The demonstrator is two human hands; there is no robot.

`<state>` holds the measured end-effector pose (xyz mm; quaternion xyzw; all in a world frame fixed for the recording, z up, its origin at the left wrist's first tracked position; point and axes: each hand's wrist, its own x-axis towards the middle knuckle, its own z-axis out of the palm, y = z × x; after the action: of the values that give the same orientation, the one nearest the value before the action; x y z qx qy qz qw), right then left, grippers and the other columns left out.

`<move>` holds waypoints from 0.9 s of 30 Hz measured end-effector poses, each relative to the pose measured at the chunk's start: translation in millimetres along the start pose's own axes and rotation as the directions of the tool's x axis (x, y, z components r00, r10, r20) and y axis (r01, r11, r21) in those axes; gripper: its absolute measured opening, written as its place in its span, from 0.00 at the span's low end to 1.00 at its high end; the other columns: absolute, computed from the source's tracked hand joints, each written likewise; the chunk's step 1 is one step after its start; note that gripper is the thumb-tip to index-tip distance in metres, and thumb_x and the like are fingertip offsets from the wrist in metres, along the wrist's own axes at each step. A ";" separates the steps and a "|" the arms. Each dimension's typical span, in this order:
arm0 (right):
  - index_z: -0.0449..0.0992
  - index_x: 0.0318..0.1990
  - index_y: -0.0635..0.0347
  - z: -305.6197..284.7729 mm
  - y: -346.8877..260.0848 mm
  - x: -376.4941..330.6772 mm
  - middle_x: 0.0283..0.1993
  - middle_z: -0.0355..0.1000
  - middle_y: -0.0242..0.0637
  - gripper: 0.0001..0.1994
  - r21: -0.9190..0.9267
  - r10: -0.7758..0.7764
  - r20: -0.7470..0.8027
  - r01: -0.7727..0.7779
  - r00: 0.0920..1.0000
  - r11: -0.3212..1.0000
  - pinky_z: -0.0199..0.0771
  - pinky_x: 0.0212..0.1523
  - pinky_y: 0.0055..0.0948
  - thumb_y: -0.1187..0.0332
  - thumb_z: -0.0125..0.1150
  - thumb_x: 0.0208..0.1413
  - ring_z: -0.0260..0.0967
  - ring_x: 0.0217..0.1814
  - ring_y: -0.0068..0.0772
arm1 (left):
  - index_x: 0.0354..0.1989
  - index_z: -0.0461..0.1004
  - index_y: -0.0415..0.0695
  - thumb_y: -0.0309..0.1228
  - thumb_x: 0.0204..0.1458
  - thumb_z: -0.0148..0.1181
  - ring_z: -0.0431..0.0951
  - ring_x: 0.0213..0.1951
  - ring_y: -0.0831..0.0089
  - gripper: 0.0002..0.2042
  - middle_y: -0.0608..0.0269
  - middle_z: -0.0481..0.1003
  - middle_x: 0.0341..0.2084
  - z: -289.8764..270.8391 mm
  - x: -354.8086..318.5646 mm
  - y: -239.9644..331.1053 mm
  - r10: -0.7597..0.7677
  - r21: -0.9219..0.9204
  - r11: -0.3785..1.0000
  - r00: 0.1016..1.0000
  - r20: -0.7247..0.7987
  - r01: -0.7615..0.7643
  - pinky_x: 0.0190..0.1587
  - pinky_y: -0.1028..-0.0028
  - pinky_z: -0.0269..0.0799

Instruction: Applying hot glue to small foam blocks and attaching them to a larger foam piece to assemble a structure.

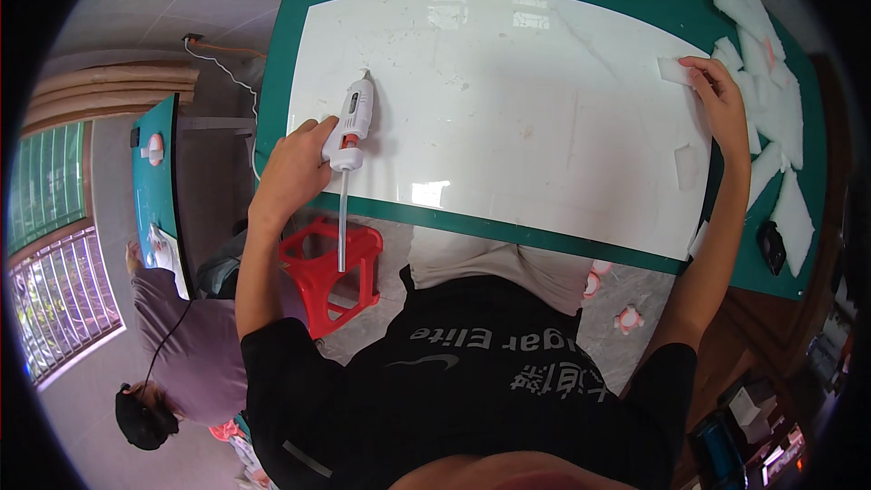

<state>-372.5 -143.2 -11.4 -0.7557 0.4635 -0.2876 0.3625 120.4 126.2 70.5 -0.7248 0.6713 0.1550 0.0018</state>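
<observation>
My left hand [298, 161] is wrapped around the handle of a white hot glue gun [356, 116] with an orange trigger. Its nozzle points to the far side over a glossy white board [490, 118], and a clear glue stick [343, 227] sticks out of its back end. At the board's right edge, my right hand [717, 86] has its fingertips closed on a small white piece of padding [673, 70] that lies on the surface. Nearer to me, another small padding piece [687, 168] rests on the board by the same edge.
A green table top [290, 82] carries the board. Torn white padding [771, 100] and a black object [771, 248] lie on its right side. A red stool [331, 263] stands below at left. Further left, another person [190, 336] is at a second green table [156, 181].
</observation>
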 end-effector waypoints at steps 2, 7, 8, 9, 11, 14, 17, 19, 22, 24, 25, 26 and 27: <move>0.78 0.47 0.61 1.4 -0.3 -0.8 0.39 0.67 0.25 0.09 0.006 -0.007 -0.006 0.007 1.000 1.000 0.59 0.43 0.16 0.71 0.53 0.65 0.61 0.40 0.17 | 0.50 0.71 0.38 0.19 0.41 0.58 0.76 0.38 0.43 0.22 0.44 0.75 0.35 1.0 0.4 -1.5 -0.011 0.036 0.999 0.999 0.030 0.010 0.41 0.52 0.70; 0.79 0.46 0.61 -0.3 -1.3 -1.2 0.41 0.71 0.27 0.09 0.012 0.002 -0.022 -0.001 1.000 1.000 0.61 0.44 0.18 0.71 0.55 0.64 0.62 0.39 0.20 | 0.50 0.71 0.39 0.19 0.42 0.58 0.76 0.38 0.43 0.22 0.44 0.75 0.35 2.6 3.2 0.3 -0.019 0.048 0.999 1.000 0.000 0.019 0.41 0.52 0.70; 0.79 0.46 0.61 1.0 -3.5 -1.5 0.41 0.70 0.27 0.09 0.009 -0.006 -0.025 0.006 1.000 1.000 0.61 0.44 0.18 0.71 0.55 0.64 0.62 0.39 0.20 | 0.50 0.71 0.39 0.19 0.42 0.58 0.77 0.37 0.44 0.22 0.45 0.75 0.35 3.3 3.0 -1.4 -0.020 0.045 0.999 1.000 0.000 0.020 0.41 0.52 0.70; 0.79 0.46 0.61 1.5 -4.6 -2.1 0.41 0.70 0.27 0.08 0.006 -0.013 -0.029 0.013 0.999 1.000 0.61 0.44 0.18 0.71 0.55 0.64 0.61 0.38 0.19 | 0.50 0.71 0.39 0.19 0.42 0.58 0.77 0.37 0.44 0.22 0.45 0.75 0.35 4.5 3.7 -2.0 -0.018 0.047 0.999 1.000 0.001 0.018 0.41 0.52 0.70; 0.79 0.46 0.61 -0.6 -2.5 -1.1 0.40 0.70 0.27 0.08 0.003 -0.001 -0.023 0.001 1.000 1.000 0.61 0.43 0.17 0.71 0.55 0.64 0.61 0.38 0.19 | 0.50 0.71 0.39 0.19 0.42 0.58 0.77 0.37 0.44 0.22 0.45 0.75 0.35 6.8 6.2 -3.3 0.006 0.065 0.998 0.999 -0.043 -0.003 0.41 0.52 0.71; 0.79 0.45 0.60 1.5 -1.6 -0.9 0.39 0.69 0.27 0.08 0.006 -0.008 -0.020 0.008 1.000 1.000 0.61 0.43 0.17 0.71 0.55 0.64 0.61 0.38 0.19 | 0.51 0.71 0.39 0.19 0.42 0.58 0.77 0.37 0.43 0.22 0.44 0.75 0.35 3.7 14.2 -2.2 -0.016 0.065 0.998 0.999 -0.034 0.018 0.41 0.52 0.71; 0.79 0.45 0.60 0.5 -2.7 -0.9 0.39 0.69 0.27 0.08 0.011 -0.015 -0.025 0.015 1.000 1.000 0.60 0.42 0.17 0.71 0.55 0.64 0.61 0.38 0.19 | 0.50 0.71 0.39 0.19 0.42 0.58 0.77 0.37 0.43 0.22 0.44 0.75 0.35 6.9 18.5 -6.8 -0.013 0.040 0.999 0.999 -0.047 0.014 0.40 0.52 0.71; 0.79 0.45 0.61 1.5 -3.2 -0.9 0.39 0.69 0.27 0.08 0.009 -0.006 -0.023 0.006 1.000 1.000 0.60 0.42 0.17 0.71 0.54 0.64 0.60 0.37 0.19 | 0.50 0.71 0.38 0.19 0.42 0.58 0.77 0.37 0.43 0.22 0.44 0.75 0.35 6.2 19.7 -7.4 -0.009 0.036 0.999 0.998 -0.062 0.011 0.40 0.53 0.71; 0.79 0.45 0.60 1.5 -3.4 -1.0 0.39 0.69 0.27 0.08 0.019 0.004 -0.028 -0.003 1.000 1.000 0.60 0.42 0.17 0.71 0.54 0.64 0.61 0.37 0.19 | 0.49 0.72 0.38 0.19 0.42 0.58 0.76 0.37 0.42 0.21 0.44 0.75 0.34 5.1 18.1 -6.7 0.008 0.010 1.000 0.996 -0.089 -0.007 0.40 0.53 0.71; 0.79 0.45 0.60 0.3 -2.7 -2.0 0.40 0.69 0.27 0.08 0.006 0.013 -0.020 -0.013 1.000 1.000 0.61 0.43 0.17 0.71 0.54 0.64 0.61 0.38 0.19 | 0.48 0.72 0.37 0.19 0.42 0.58 0.76 0.37 0.42 0.20 0.44 0.75 0.34 4.1 14.8 -5.8 0.024 -0.010 1.000 0.995 -0.102 -0.025 0.39 0.53 0.71; 0.79 0.45 0.60 0.0 -0.9 -1.6 0.40 0.69 0.27 0.08 0.005 0.012 -0.021 -0.012 1.000 1.000 0.61 0.43 0.17 0.71 0.54 0.64 0.61 0.38 0.19 | 0.48 0.72 0.37 0.19 0.42 0.58 0.76 0.36 0.42 0.20 0.44 0.75 0.34 3.3 8.6 -5.2 0.024 -0.011 1.000 0.994 -0.110 -0.026 0.39 0.53 0.71; 0.79 0.45 0.60 0.9 0.9 -1.6 0.40 0.70 0.27 0.08 0.013 -0.018 -0.021 0.018 1.000 1.000 0.60 0.43 0.17 0.71 0.54 0.64 0.61 0.38 0.19 | 0.48 0.72 0.37 0.19 0.42 0.58 0.76 0.36 0.42 0.20 0.44 0.74 0.34 1.5 2.4 -5.8 0.025 -0.009 1.000 0.993 -0.116 -0.026 0.39 0.53 0.70; 0.79 0.45 0.60 1.2 2.2 -1.9 0.40 0.70 0.26 0.08 0.021 -0.047 -0.021 0.048 0.999 0.999 0.60 0.42 0.17 0.71 0.54 0.64 0.61 0.38 0.18 | 0.48 0.72 0.37 0.19 0.42 0.58 0.76 0.36 0.42 0.20 0.44 0.74 0.34 2.4 -3.4 -8.3 0.027 -0.007 1.000 0.993 -0.114 -0.028 0.39 0.53 0.70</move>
<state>-373.3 -141.8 -14.1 -0.7595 0.4459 -0.3089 0.3591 127.8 130.8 67.2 -0.7232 0.6795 0.1163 -0.0419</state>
